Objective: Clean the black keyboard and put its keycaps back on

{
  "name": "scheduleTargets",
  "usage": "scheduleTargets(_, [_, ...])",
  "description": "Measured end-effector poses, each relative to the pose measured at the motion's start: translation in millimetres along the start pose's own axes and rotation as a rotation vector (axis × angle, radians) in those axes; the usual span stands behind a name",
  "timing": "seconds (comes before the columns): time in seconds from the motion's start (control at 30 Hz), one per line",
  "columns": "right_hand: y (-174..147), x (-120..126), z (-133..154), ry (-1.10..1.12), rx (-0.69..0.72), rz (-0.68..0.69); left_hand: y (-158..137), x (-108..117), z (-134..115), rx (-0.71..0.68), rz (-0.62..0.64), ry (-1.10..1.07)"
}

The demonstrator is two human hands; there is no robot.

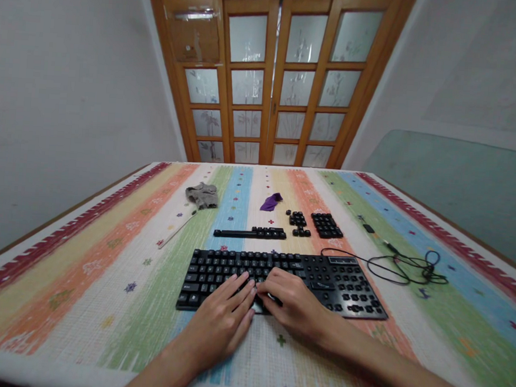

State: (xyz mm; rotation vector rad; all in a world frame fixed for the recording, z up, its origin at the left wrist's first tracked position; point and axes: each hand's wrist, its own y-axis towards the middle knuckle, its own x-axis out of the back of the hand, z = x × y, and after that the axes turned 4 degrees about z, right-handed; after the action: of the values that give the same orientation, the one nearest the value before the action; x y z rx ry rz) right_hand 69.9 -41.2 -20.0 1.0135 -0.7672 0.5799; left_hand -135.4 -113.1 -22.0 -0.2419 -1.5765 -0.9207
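Observation:
A black keyboard (pixel 208 271) lies flat on the table in front of me. Its left side carries keycaps, while the number pad (pixel 357 296) at the right shows bare key mounts. My left hand (pixel 225 318) rests on the lower middle of the keyboard with its fingers stretched out. Close against those fingertips, my right hand (pixel 292 302) bends over the lower keys with thumb and forefinger pinched; what is between them is hidden. Behind the keyboard sit a row of loose keycaps with a long bar (pixel 233 233) and two groups of keycaps, a smaller one (pixel 298 220) and a larger one (pixel 326 225).
A thin white stick with a dark tip (pixel 176 230) lies left, near a crumpled grey cloth (pixel 202 195). Farther back is a purple cloth piece (pixel 271 202). The black cable (pixel 404 280) coils at the right beside a small dark piece (pixel 368 228). A striped cloth (pixel 144 303) covers the table.

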Motion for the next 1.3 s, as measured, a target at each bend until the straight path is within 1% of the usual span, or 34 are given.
scheduleTargets(0.17, [1.4,-0.5,-3.4,-0.036,0.025,0.064,-1.0,-2.8,-1.1,-0.007,0.019,0.013])
scheduleTargets(0.3, [-0.5,-2.1,-0.1,-0.094,0.045,0.119,-1.6,-7.8,-3.0,-0.020,0.027,0.044])
scheduleTargets(0.43, [-0.1,-0.9,3.4,-0.133,0.030,0.140,-2.4,-10.8,-4.8,-0.010,0.036,0.057])
scheduleTargets(0.53, [4.9,3.4,1.9,-0.134,0.048,0.166,-3.5,-9.5,-5.8,0.008,0.034,0.035])
scheduleTargets(0.63, [13.8,10.6,-4.5,-0.111,0.054,0.140,-5.2,-7.5,-7.4,0.031,0.047,0.050])
scheduleTargets(0.73, [25.4,18.2,-18.0,-0.117,0.017,0.079,-6.8,-7.0,-9.7,0.069,0.075,0.095])
scheduleTargets(0.83, [39.3,22.7,-38.8,-0.143,-0.048,0.054,-7.9,-8.2,-11.2,0.104,0.120,0.106])
scheduleTargets(0.9, [50.1,22.8,-54.3,-0.154,-0.081,0.074,-8.9,-10.3,-11.5,0.109,0.137,0.104])
scheduleTargets(1.0, [68.7,19.5,-75.4,-0.181,-0.133,0.158,-10.9,-15.1,-11.4,0.103,0.132,0.121])
scheduleTargets(1.07, [81.8,16.1,-87.0,-0.205,-0.196,0.205,-12.4,-18.6,-11.3,0.099,0.123,0.143])
scheduleTargets(1.17, [99.4,11.2,-101.8,-0.220,-0.272,0.218,-13.8,-22.7,-11.0,0.103,0.100,0.158])
scheduleTargets(1.3, [113.9,6.7,-116.5,-0.227,-0.310,0.245,-14.3,-24.1,-10.4,0.102,0.093,0.155])
